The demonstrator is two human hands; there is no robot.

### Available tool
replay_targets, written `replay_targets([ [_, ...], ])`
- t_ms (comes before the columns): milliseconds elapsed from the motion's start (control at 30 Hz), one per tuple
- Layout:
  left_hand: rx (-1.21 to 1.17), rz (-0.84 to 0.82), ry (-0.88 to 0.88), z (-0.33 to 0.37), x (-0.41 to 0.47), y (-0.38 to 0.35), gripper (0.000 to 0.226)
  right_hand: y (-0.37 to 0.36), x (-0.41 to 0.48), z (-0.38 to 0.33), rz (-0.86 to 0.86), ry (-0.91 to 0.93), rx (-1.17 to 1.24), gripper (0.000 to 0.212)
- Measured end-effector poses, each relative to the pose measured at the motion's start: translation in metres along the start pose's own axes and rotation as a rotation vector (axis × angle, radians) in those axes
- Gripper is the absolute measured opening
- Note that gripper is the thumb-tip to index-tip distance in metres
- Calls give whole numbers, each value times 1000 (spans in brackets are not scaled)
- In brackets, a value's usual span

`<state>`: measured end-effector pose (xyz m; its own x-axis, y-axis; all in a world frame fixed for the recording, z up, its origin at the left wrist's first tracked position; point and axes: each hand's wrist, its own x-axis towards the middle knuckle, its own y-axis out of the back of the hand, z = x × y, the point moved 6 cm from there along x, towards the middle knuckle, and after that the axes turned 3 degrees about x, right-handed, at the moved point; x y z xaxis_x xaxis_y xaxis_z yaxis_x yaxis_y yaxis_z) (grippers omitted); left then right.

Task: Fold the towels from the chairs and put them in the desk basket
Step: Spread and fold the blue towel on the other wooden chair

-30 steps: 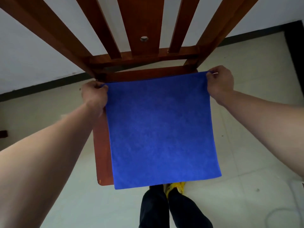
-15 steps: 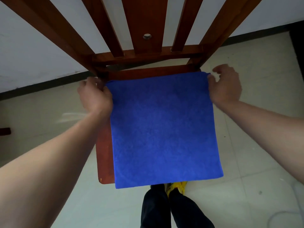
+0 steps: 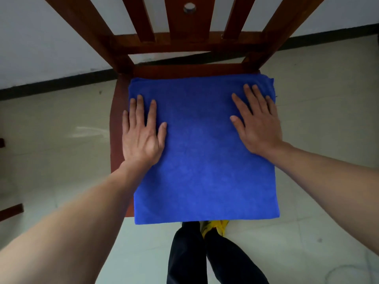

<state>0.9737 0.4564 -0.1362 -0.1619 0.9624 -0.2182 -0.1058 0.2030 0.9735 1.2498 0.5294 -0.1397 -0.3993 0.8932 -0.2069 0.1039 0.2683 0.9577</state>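
A pale, glossy tiled floor (image 3: 51, 140) fills the view from eight o'clock round to four, with a smear of glare at nine. At the far left edge, about eight o'clock, a brown wooden bar (image 3: 10, 212) juts in; what it belongs to I cannot tell. A white wall (image 3: 41, 37) stands from ten to two o'clock. A black skirting (image 3: 61, 84) runs along its foot, rising from nine o'clock toward two.

A red-brown wooden chair (image 3: 235, 46) faces the person. Its slatted back spreads up toward twelve o'clock, with a round metal stud (image 3: 189, 8) in the middle slat. The seat (image 3: 118, 140) is the working surface. Its bare wood shows only as a strip along its nine o'clock side and a band at twelve. At six o'clock, below the seat's front, dark trousers (image 3: 205, 259) and a yellow shoe (image 3: 215, 227) stand on the floor.

The towel (image 3: 201, 156) lies flat on the seat and covers nearly all of it. It is deep blue, plush, roughly square and smooth. Its far edge at twelve o'clock is thick and rounded, with a small bunched corner at one o'clock.

The left hand (image 3: 141, 138) rests palm down on the towel's nine o'clock edge, fingers straight and spread, the little finger over bare wood. The right hand (image 3: 258, 126) lies palm down on the towel at two o'clock, fingers straight, pointing to the far corner. Neither hand grips anything.
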Motion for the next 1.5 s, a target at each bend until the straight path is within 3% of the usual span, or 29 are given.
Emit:
replay_targets([
  [133, -76, -15, 105, 0, -37, 6, 55, 6, -36, 15, -56, -199, 50, 63],
  [333, -223, -93, 434, -13, -156, 14, 48, -1, -159, 20, -134, -753, 490, 79],
  [433, -404, -186, 922, -27, -214, 6, 61, -24, -215, 9, -122, -1133, 901, 79],
  [500, -783, -218, 1319, -31, -246, -15, 76, -35, -239, -3, -50, -1311, 1186, 48],
  [533, -1035, -245, 1433, -28, -250, -28, 77, -36, -243, -7, -33, -1351, 1279, 31],
  [633, -1535, -381, 1406, -18, -242, -50, 45, -42, -256, -8, -6, -1398, 1352, 15],
  [833, -1589, -402, 1428, -26, -234, -50, 19, -39, -265, -13, 89, -1486, 1463, 20],
  [1000, -1709, -243, 1383, -44, -248, -30, 20, -28, -270, -36, 177, -1474, 1520, 15],
  [1267, -1446, -164, 1401, -80, -306, 15, 21, 5, -311, -83, 247, -1437, 1412, 17],
  [1500, -1319, -102, 1290, -91, -322, 52, 15, 39, -334, -95, 397, -1400, 1345, 17],
])
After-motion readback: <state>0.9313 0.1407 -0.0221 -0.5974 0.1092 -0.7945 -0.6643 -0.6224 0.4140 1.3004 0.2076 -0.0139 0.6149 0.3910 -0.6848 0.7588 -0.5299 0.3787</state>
